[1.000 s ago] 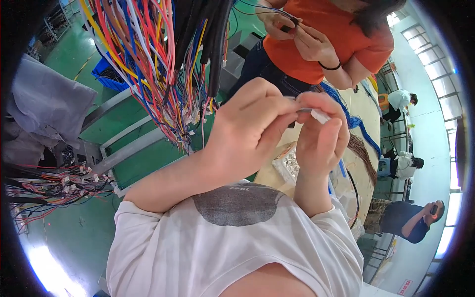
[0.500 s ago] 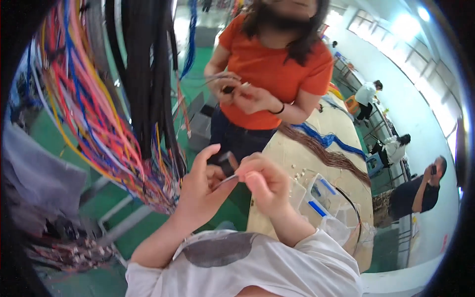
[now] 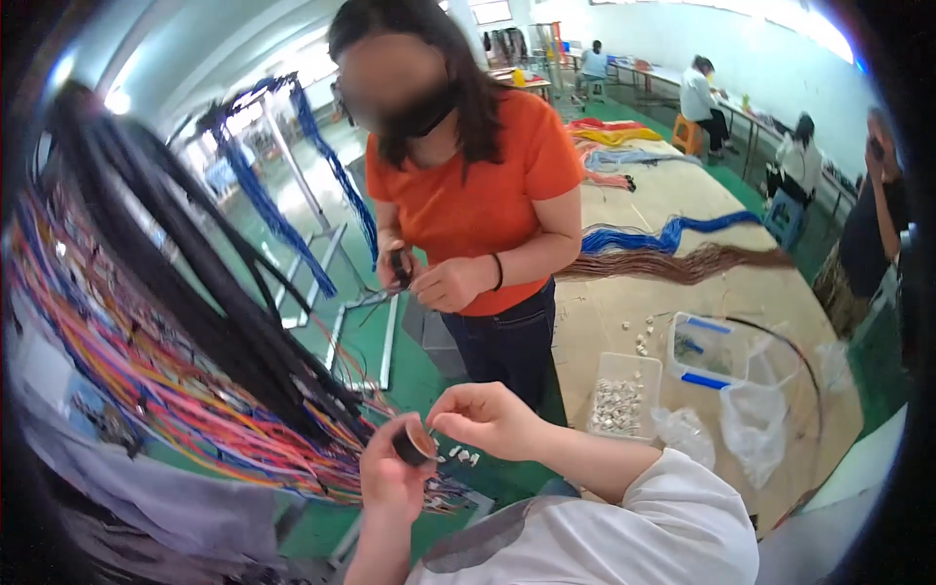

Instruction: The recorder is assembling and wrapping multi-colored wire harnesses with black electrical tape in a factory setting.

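My left hand [image 3: 390, 475] is closed around a roll of black tape [image 3: 415, 445], its brown core facing up. Close by, my right hand [image 3: 492, 419] has thumb and fingertips pinched together beside the roll; whatever they hold is too small to make out. Behind the roll, a few small white connectors [image 3: 464, 455] show at the ends of a hanging wire bundle. Many coloured wires [image 3: 185, 414] and thick black sleeved cables [image 3: 185, 263] make up this bundle, which reaches down to my left hand.
A co-worker in an orange top [image 3: 478, 214] stands opposite, also holding a dark roll [image 3: 400, 265]. On the wooden table [image 3: 673, 210] are a tray of white connectors [image 3: 619, 398], a blue-clipped box [image 3: 707, 349], plastic bags [image 3: 753, 429], and blue [image 3: 673, 234] and brown wires [image 3: 682, 261].
The view has turned, bringing more of the table and room in. My hands have moved lower in the picture, beside the wire ends, and my right fingertips now sit higher against the roll.
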`<state>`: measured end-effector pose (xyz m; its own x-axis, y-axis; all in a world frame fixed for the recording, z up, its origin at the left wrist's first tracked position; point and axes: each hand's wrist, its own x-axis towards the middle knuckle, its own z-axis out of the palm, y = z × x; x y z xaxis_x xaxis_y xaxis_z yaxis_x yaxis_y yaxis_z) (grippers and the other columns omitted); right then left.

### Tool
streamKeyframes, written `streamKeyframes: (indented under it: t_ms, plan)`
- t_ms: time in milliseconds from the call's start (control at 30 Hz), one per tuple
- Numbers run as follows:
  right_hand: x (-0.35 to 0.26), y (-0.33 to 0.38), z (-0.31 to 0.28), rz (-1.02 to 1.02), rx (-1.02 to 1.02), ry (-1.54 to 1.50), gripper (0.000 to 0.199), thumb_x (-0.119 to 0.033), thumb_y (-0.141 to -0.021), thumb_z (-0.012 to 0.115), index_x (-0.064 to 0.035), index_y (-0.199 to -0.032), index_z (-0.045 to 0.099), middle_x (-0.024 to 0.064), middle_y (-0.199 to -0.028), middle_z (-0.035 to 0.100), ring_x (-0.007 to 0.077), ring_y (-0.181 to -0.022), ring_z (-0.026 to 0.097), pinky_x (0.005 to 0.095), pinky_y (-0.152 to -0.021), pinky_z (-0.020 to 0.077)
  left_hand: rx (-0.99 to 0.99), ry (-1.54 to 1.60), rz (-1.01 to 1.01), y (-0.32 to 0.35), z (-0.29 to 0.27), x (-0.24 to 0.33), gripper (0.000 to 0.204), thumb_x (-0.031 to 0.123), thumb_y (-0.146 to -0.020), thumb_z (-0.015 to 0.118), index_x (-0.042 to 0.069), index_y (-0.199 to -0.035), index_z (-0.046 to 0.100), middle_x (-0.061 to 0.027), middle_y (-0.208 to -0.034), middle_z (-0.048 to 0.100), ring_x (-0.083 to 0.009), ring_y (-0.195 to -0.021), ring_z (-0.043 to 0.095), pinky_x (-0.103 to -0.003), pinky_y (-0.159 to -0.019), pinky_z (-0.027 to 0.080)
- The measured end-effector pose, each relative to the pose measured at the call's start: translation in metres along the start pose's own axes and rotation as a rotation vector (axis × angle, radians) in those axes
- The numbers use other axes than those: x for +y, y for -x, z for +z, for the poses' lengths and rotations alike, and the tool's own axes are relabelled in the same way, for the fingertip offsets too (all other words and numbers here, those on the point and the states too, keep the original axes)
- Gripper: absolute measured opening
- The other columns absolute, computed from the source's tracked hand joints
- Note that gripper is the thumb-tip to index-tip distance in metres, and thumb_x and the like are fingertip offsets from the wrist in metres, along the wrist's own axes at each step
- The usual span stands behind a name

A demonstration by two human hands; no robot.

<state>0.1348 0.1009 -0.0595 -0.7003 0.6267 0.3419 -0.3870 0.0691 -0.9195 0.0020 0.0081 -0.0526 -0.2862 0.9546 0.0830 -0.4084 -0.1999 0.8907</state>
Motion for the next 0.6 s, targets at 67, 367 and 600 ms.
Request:
streamKeyframes:
  t_ms: [67, 367, 600]
  plan:
    - [0.006, 0.0, -0.004, 0.05, -0.019, 0.019, 0.013, -0.009, -0.084, 0.05, 0.0033, -0.087, 0.055, 0.0017, -0.078, 0.056, 0.0048, -0.071, 0.049, 0.0189, -0.063, 0.0404, -0.097, 0.046, 0.049, -0.002, 0.004, -0.005, 0.034, 0.031, -0.088, 0.04, -0.001, -0.09, 0.052, -0.0033, -0.077, 0.053, -0.013, -0.064, 0.051, -0.025, -0.058, 0.042]
    - [-0.001, 0.011, -0.016, -0.003, -0.113, 0.205, 0.019, -0.018, -0.078, 0.058, 0.0001, -0.084, 0.059, 0.0048, -0.066, 0.057, 0.0088, -0.061, 0.052, 0.024, -0.056, 0.0429, -0.136, -0.345, -0.372, -0.008, 0.0, 0.004, 0.026, 0.004, -0.071, 0.067, -0.003, -0.092, 0.054, -0.0041, -0.082, 0.058, -0.0097, -0.07, 0.055, -0.02, -0.059, 0.045]
    - [-0.005, 0.021, -0.016, -0.062, -0.035, 0.401, 0.021, -0.019, -0.077, 0.057, 0.0013, -0.074, 0.056, 0.0117, -0.063, 0.058, 0.0211, -0.058, 0.057, 0.0319, -0.052, 0.0428, -0.151, -0.89, 0.037, -0.009, 0.004, -0.003, 0.011, -0.002, -0.072, 0.063, 0.001, -0.076, 0.054, 0.0, -0.074, 0.054, -0.0049, -0.063, 0.05, -0.018, -0.054, 0.04]
